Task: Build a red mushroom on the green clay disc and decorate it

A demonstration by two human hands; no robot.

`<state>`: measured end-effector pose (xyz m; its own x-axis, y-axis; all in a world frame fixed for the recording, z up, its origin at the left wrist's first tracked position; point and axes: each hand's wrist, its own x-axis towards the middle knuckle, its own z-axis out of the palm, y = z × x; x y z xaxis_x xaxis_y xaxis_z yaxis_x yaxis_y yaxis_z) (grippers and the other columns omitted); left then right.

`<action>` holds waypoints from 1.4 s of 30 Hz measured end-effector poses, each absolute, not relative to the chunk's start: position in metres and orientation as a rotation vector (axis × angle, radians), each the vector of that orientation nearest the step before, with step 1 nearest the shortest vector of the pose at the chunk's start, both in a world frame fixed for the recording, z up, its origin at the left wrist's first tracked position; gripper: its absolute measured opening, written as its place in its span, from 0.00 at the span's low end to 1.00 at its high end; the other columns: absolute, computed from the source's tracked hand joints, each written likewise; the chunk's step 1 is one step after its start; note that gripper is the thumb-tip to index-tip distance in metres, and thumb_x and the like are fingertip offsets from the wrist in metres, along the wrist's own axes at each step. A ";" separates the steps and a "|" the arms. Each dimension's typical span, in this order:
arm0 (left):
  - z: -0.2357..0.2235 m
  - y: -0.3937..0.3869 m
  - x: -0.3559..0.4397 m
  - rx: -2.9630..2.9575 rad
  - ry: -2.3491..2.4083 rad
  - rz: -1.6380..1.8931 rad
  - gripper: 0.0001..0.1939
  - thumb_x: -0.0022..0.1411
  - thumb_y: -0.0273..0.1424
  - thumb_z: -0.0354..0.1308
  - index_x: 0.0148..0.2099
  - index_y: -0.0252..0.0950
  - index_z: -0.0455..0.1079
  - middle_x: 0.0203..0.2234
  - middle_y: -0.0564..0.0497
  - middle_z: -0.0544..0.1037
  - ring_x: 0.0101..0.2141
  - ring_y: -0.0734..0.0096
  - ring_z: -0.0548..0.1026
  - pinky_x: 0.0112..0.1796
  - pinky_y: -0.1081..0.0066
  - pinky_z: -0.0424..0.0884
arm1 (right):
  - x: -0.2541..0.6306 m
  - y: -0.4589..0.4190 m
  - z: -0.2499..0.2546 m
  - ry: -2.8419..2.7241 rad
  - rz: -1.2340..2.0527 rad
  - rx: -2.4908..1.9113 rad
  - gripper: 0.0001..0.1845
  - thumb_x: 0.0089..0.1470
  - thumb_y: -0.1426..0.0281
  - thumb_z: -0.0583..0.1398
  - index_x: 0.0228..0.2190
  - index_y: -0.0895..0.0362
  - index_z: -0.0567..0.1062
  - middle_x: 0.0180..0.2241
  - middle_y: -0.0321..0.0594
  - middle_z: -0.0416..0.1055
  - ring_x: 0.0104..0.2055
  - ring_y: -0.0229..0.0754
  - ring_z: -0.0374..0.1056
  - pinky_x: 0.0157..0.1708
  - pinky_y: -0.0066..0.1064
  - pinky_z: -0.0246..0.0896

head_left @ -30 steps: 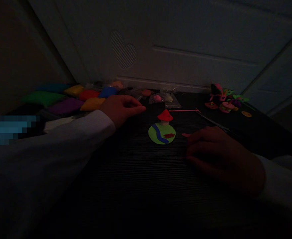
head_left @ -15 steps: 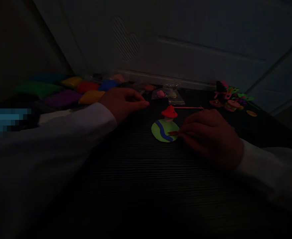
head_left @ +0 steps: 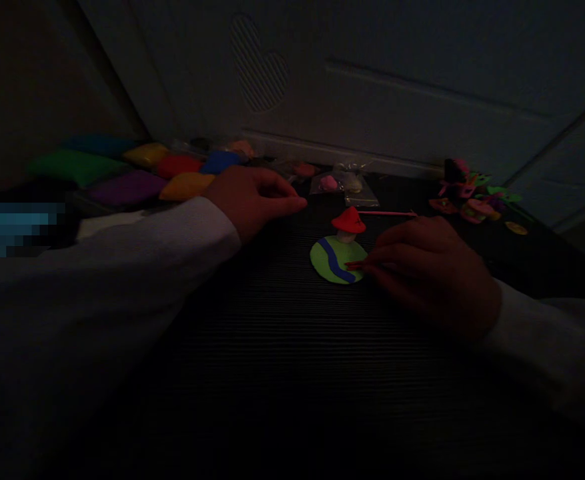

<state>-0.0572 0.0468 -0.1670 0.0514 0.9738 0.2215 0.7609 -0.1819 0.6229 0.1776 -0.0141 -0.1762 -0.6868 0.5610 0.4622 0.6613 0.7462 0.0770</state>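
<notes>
A flat green clay disc (head_left: 340, 270) with a wavy blue strip (head_left: 336, 261) across it lies on the dark table. At its far edge stands a clay mushroom with a red cap (head_left: 349, 221) and a pale stem. My right hand (head_left: 432, 273), at the disc's right edge, pinches a thin red piece (head_left: 355, 265). The piece's tip is over the green disc; whether it touches is unclear in the dark. My left hand (head_left: 257, 203) hovers left of the mushroom, thumb and forefinger tips together. Anything between those tips is too small to make out.
Coloured clay packs, among them a purple one (head_left: 130, 187) and an orange one (head_left: 187, 187), lie at left. Behind are clear bags with a pink lump (head_left: 328, 183). A pink stick (head_left: 387, 213) lies behind the mushroom. Small colourful figures (head_left: 472, 197) stand at right.
The whole view has shifted slightly, so everything sits a little further right and higher. Both hands keep much the same pose, with the red piece still in my right fingers.
</notes>
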 end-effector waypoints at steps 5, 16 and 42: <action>-0.167 0.046 -0.057 2.026 1.755 0.866 0.16 0.45 0.43 0.58 0.33 0.38 0.74 0.25 0.54 0.74 0.30 0.68 0.71 0.33 0.70 0.64 | 0.177 -0.014 -0.176 -2.539 -0.336 -0.947 0.09 0.53 0.67 0.55 0.31 0.56 0.73 0.34 0.40 0.70 0.38 0.42 0.63 0.37 0.37 0.54; -0.166 0.045 -0.058 2.077 1.722 0.851 0.17 0.47 0.43 0.57 0.35 0.36 0.74 0.27 0.52 0.76 0.30 0.70 0.71 0.32 0.73 0.64 | 0.177 -0.013 -0.177 -2.515 -0.360 -0.928 0.09 0.52 0.66 0.56 0.32 0.56 0.74 0.34 0.40 0.70 0.36 0.42 0.64 0.35 0.37 0.55; -0.165 0.045 -0.058 2.056 1.730 0.846 0.16 0.46 0.42 0.58 0.34 0.36 0.74 0.24 0.54 0.74 0.27 0.73 0.70 0.30 0.73 0.63 | 0.183 -0.018 -0.176 -2.559 -0.327 -0.866 0.12 0.51 0.70 0.57 0.38 0.54 0.74 0.34 0.40 0.69 0.34 0.42 0.63 0.33 0.38 0.55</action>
<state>-0.0581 0.0448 -0.1655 0.0898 0.9687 0.2315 0.7772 -0.2135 0.5919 0.1825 -0.0184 -0.1761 -0.7193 0.5234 0.4568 0.6214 0.7787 0.0864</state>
